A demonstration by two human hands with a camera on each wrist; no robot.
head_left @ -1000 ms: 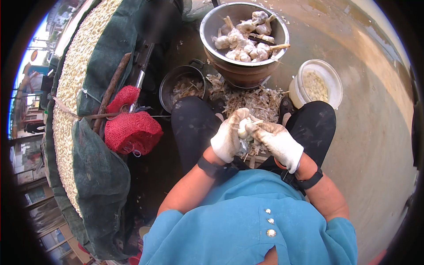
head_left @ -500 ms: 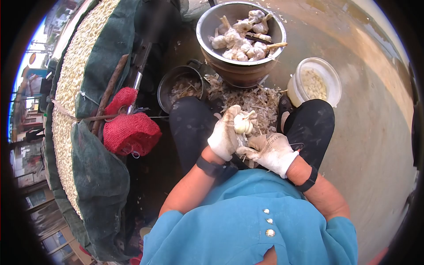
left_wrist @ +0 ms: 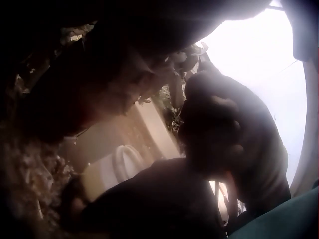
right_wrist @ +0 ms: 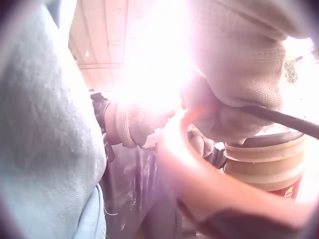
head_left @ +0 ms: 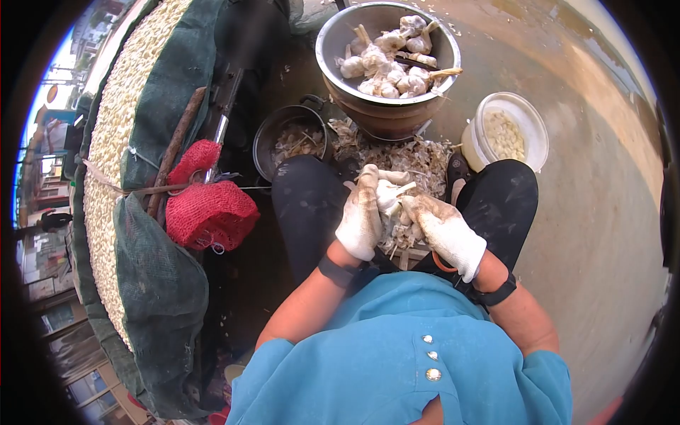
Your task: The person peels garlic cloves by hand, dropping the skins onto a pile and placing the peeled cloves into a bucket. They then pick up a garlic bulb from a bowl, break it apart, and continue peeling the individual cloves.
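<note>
A whitish garlic bulb with a short stalk sits between both gloved hands, above the lap. My left hand grips it from the left side. From the other side my right hand comes up close, its fingertips at the bulb. The right hand also holds a tool with a curved orange handle, which shows below the palm in the right wrist view; its working end is hidden. Both hands are dark and blurred in the left wrist view. Papery garlic skins lie heaped below the hands.
A metal bowl of garlic bulbs stands ahead on a brown bucket. To its right is a white tub with pale cloves; a dark pot holds scraps. A long green sack of cloves and a red net bag lie left.
The right hand dropped below the bulb, turned, then rose back to it. The bulb tilted in the left hand, and its stalk now points up and right.
</note>
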